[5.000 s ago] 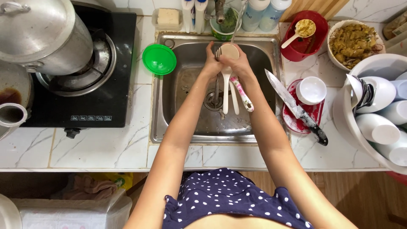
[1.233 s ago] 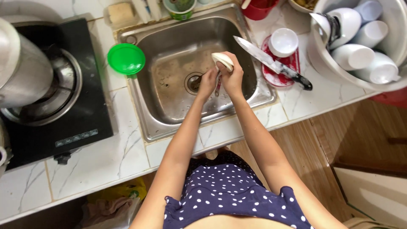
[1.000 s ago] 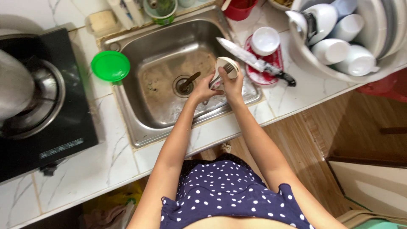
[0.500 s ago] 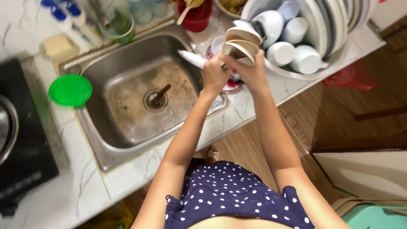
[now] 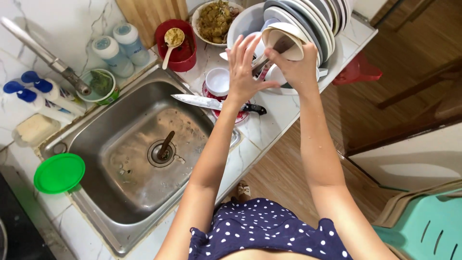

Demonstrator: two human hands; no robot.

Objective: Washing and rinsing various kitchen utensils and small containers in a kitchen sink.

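Right hand (image 5: 294, 67) holds a small bowl (image 5: 285, 41) over the rack basin (image 5: 240, 24) of stacked plates, left hand (image 5: 244, 67) spread wide beside it; sink (image 5: 96, 144) emptied, knife (image 5: 211, 102) remains on desk.

You have two hands up at twelve o'clock: left hand (image 5: 243, 72), right hand (image 5: 294, 67). One white bowl (image 5: 284, 41) sits in the right. One knife (image 5: 211, 102) lies at eleven, one green lid (image 5: 58, 172) at nine, one sink (image 5: 96, 139). At eleven stand two white bottles (image 5: 120, 48) and two blue-capped bottles (image 5: 36, 94).
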